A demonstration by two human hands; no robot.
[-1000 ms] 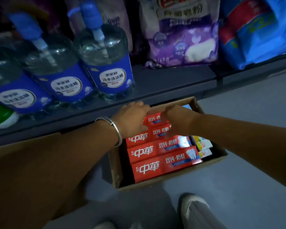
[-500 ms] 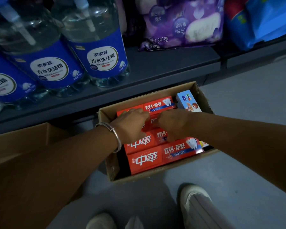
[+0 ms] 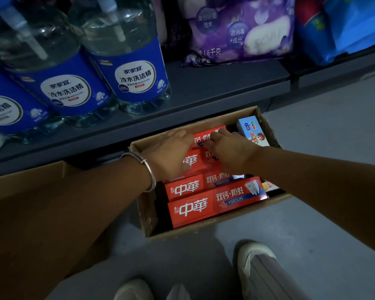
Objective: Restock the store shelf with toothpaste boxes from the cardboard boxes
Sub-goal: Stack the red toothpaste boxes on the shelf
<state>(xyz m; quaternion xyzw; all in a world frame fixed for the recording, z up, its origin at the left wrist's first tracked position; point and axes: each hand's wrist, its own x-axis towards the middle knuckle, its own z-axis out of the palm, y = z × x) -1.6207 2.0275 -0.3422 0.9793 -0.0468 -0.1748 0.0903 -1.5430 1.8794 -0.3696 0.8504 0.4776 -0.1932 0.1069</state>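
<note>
An open cardboard box (image 3: 206, 231) sits on the floor below the shelf (image 3: 214, 87). Several red toothpaste boxes (image 3: 204, 207) lie in it in a row. My left hand (image 3: 167, 154), with a silver bangle at the wrist, rests flat across the far red boxes with its fingers stretched out. My right hand (image 3: 232, 150) has bent fingers, with its fingertips and thumb pinching the farthest red toothpaste box (image 3: 204, 138). A light blue children's toothpaste box (image 3: 250, 131) stands at the box's right end, and a yellow box (image 3: 270, 185) shows below it.
Large clear detergent bottles (image 3: 136, 76) with blue labels stand on the shelf's left part, a purple bag (image 3: 240, 33) in the middle and a blue pack (image 3: 344, 29) on the right. A second cardboard box (image 3: 30, 176) lies at left. My shoes (image 3: 256, 256) are on the grey floor.
The camera has tilted down and closer to the box. Both hands have slid from the middle red boxes toward the far end of the row, onto the farthest one.
</note>
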